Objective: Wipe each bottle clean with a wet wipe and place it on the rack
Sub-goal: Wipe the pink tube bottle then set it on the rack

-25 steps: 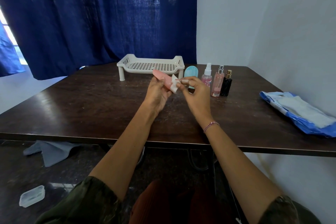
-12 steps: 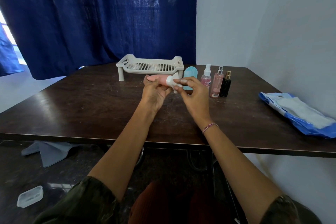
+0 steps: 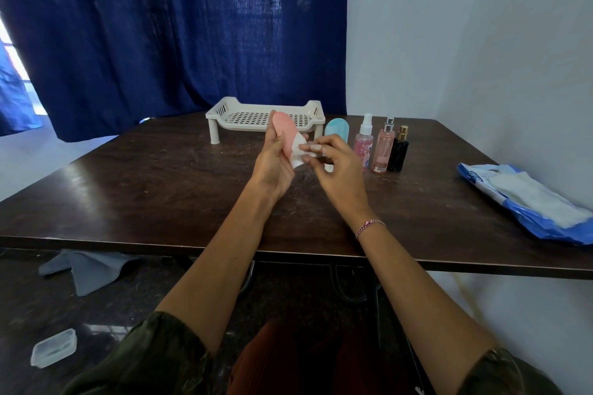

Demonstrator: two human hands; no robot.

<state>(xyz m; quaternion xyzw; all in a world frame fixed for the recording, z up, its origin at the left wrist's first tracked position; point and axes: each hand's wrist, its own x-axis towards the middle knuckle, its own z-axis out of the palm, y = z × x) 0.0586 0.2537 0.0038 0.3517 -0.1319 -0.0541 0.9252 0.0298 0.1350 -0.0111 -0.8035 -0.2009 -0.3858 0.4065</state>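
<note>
My left hand (image 3: 272, 163) grips a pink bottle (image 3: 284, 130) with a white cap, held tilted above the table, cap end down toward me. My right hand (image 3: 337, 167) pinches a small white wet wipe (image 3: 303, 151) against the bottle's cap end. The white perforated rack (image 3: 244, 117) stands behind the hands with nothing on it. To its right a light blue bottle (image 3: 337, 128), a pink spray bottle (image 3: 364, 141), a taller pink perfume bottle (image 3: 383, 147) and a black bottle (image 3: 399, 151) stand in a row.
A blue pack of wet wipes (image 3: 526, 199) lies open at the dark table's (image 3: 160, 189) right edge. A blue curtain hangs behind, a white wall on the right. On the floor lie a grey cloth (image 3: 86, 268) and a clear plastic lid (image 3: 54, 346).
The pink bottle has been turned from lying nearly level to tilted upright, cap end toward me. The wipe has stayed at the cap end, and both hands shifted slightly.
</note>
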